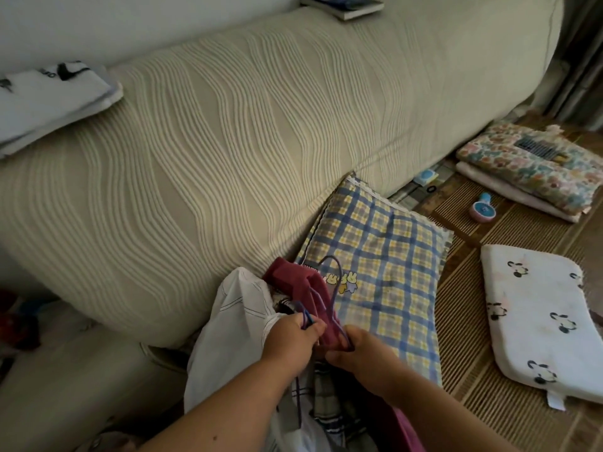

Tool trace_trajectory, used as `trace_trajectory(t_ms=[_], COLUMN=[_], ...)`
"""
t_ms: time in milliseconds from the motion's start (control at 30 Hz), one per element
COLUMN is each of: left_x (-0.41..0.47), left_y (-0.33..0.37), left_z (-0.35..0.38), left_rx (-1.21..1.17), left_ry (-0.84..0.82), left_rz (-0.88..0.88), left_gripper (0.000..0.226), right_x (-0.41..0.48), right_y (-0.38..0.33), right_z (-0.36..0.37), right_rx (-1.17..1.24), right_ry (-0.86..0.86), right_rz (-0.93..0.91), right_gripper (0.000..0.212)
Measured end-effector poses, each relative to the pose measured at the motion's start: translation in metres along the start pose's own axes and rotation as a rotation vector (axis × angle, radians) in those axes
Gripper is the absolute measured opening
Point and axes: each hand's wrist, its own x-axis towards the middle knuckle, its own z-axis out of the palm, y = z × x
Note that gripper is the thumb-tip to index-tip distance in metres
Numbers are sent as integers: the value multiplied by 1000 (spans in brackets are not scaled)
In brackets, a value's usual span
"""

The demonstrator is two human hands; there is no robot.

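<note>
My left hand point(290, 340) grips the hooks of blue and purple wire hangers point(332, 288) together with a bundle of clothes. My right hand point(362, 353) holds the dark red garment point(293, 278) and a purple hanger's wire at the same spot. A white garment with thin stripes point(235, 327) hangs from the bundle at the left, and a plaid piece point(329, 409) hangs below the hands. The bundle is over the edge of a bed, just in front of a blue-and-yellow checked pillow point(388, 256).
A cream ribbed padded headboard point(228, 141) fills the back, with a book point(346, 6) on top and a white printed cloth point(49, 96) at left. On the woven mat point(473, 256) lie a white panda-print pillow point(538, 318), folded floral bedding point(528, 168) and a small pink-blue fan point(483, 208).
</note>
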Motion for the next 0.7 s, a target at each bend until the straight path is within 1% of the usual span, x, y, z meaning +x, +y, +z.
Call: trace_trajectory(t_ms=[67,167,300,367,467,600,700], left_x=[-7,-19,-50,-76,-120,-200,-269], left_y=[6,23,51,62,69,78,86], left_z=[-8,-39,-88,-107,-135,-184,-223], left_rx=[-73,-213,-405,-441,-479,-583,-662], left_ry=[64,144,112,113,178,275,304], left_rz=[24,77,206,253,339,458,575], left_gripper=[12,16,19,23,28,20,20], right_x=[-9,-21,-38,-52,-80,-142,-198], right_y=[0,1,-13,-31,-69,-131,-182], right_z=[-7,-23,-27,-20,-7,12,23], right_rx=[6,-64,-177,-171,-162,-258,-328], right_ry=[46,171,246,274,290,324,372], right_rz=[-6,5,-31,-76,-162,-314,-435], right_gripper=[13,21,29,34,37,34,34])
